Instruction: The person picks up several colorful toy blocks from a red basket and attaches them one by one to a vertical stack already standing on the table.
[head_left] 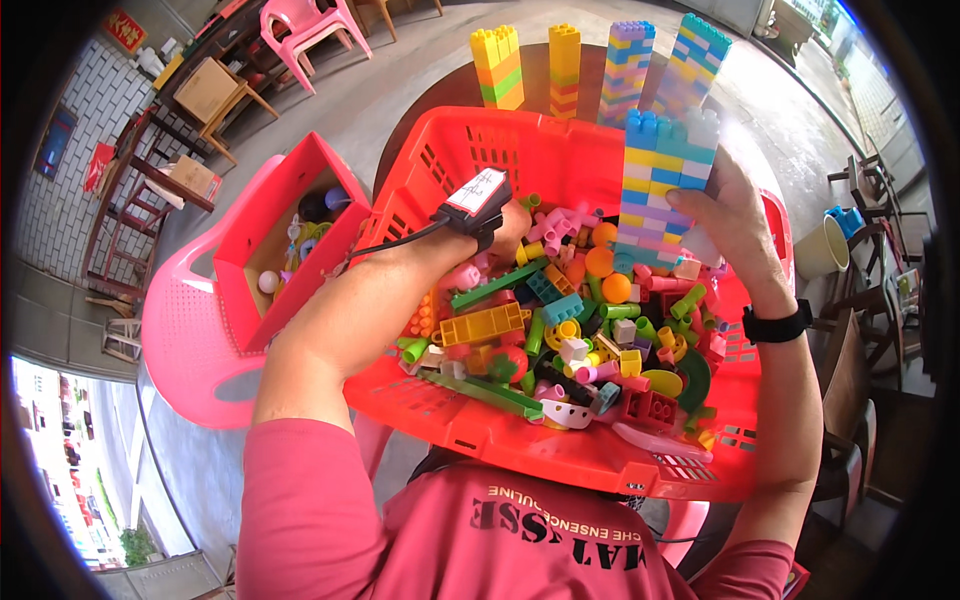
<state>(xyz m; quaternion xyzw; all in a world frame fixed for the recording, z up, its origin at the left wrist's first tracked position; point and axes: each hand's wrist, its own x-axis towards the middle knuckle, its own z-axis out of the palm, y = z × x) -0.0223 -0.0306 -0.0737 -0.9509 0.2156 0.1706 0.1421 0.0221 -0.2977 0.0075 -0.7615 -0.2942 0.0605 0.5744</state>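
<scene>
My right hand (pixel 738 212) is wrapped round a tall tower of toy building blocks (pixel 655 185), in layers of blue, yellow, white and purple. The tower stands upright over the right part of a big red plastic basket (pixel 440 135). My left hand (pixel 512 228) reaches into the basket's far left part, among loose toy pieces. A device strapped at the left wrist and the bent hand hide those fingers, so what they touch cannot be made out. Below both hands lie a mustard-yellow long block (pixel 484 325), several orange balls (pixel 616 288), and green and pink tube pieces.
Beyond the basket, a brown round table (pixel 440 88) carries a yellow-green tower (pixel 498 68), a yellow-orange tower (pixel 564 70), a purple-blue tower (pixel 626 72) and a teal one (pixel 692 62). At left, a red box (pixel 255 285) of small toys sits on a pink chair (pixel 175 330).
</scene>
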